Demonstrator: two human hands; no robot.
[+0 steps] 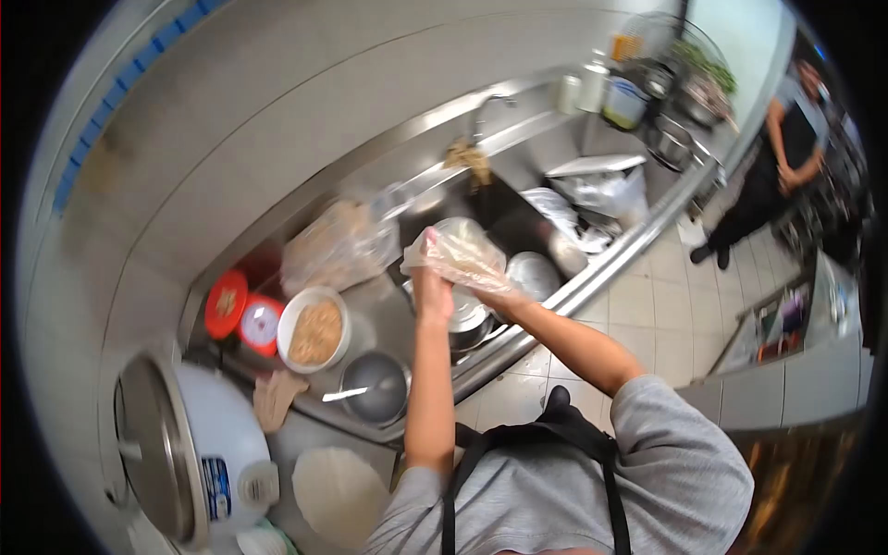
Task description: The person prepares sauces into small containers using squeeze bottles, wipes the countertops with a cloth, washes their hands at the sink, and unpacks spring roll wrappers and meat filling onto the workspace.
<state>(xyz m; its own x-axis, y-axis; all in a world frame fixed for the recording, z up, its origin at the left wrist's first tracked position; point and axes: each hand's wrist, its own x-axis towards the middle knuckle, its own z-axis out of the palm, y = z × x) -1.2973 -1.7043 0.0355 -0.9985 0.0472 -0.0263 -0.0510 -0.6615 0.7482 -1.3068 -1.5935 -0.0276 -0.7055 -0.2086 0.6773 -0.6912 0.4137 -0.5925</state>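
Observation:
My left hand (433,289) is over the sink, its fingers pressed against a thin clear plastic sheet or glove (467,261). My right hand (495,294) reaches in from the right, its wrist and fingers largely covered by the same plastic; its finger shape is blurred. Below the hands, metal pots with lids (465,313) stand in the sink. Left of them is a plastic bag with pale contents (338,245). A white bowl (346,333) of light brown food sits on a red scale (261,324), or against it.
A grey bowl (374,388) is on the near counter beside a large rice cooker (222,416). The faucet (479,116) rises behind the sink. Plastic bags (606,190) lie on the right side. Another person (794,139) stands at the far right. A metal rim (592,277) edges the sink.

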